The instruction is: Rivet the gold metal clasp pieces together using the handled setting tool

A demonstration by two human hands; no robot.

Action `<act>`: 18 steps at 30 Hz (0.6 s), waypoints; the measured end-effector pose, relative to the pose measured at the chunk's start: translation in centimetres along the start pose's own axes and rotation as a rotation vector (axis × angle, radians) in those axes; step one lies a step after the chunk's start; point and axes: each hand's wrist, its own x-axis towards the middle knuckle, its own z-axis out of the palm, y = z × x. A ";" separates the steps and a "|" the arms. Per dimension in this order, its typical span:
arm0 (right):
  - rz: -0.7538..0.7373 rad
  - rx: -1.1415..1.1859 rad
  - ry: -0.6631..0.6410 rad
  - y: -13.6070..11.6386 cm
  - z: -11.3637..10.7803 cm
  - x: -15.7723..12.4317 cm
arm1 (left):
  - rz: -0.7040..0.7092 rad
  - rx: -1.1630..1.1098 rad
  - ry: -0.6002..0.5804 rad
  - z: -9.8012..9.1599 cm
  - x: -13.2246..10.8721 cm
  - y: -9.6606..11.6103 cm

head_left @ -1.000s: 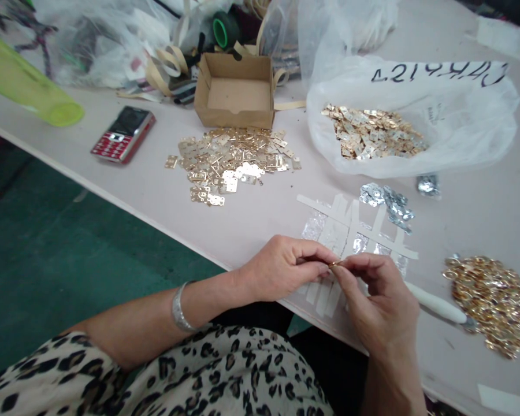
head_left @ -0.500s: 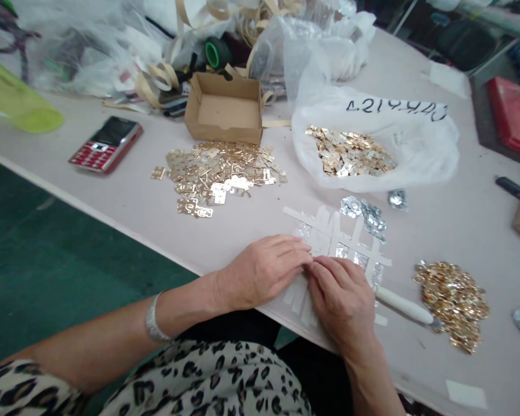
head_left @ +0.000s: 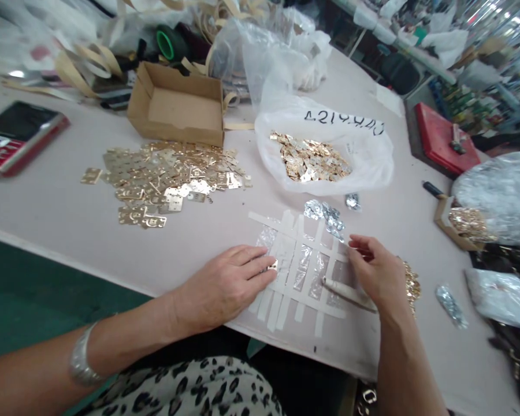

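My left hand (head_left: 225,286) rests over the left part of a patch of tape strips (head_left: 288,283) stuck to the table, its fingers closed on a small metal plate (head_left: 274,265). Most of the plate is hidden under the fingertips. Off the patch's right side is my right hand (head_left: 379,271), its fingers loosely curled and apart, with nothing visible in them. A tool with a whitish handle (head_left: 349,293) lies below that hand, one end on the tape. Behind the patch are silver discs (head_left: 325,214). Gold fittings (head_left: 411,286) are partly covered by my right hand.
Gold plates (head_left: 169,173) lie in a heap before a cardboard box (head_left: 182,124). More fill a white plastic bag (head_left: 372,167). A red phone (head_left: 21,138) is at the left, a red case (head_left: 442,138) at the right. The table's front edge (head_left: 112,284) runs close to me.
My right hand has parted from my left hand and moved right, off the tape. My left hand stays by the tape. The view has turned to the right.
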 end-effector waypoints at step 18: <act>-0.064 -0.130 -0.309 0.0 -0.7 4.7 | -0.003 0.004 0.018 -0.2 0.0 0.1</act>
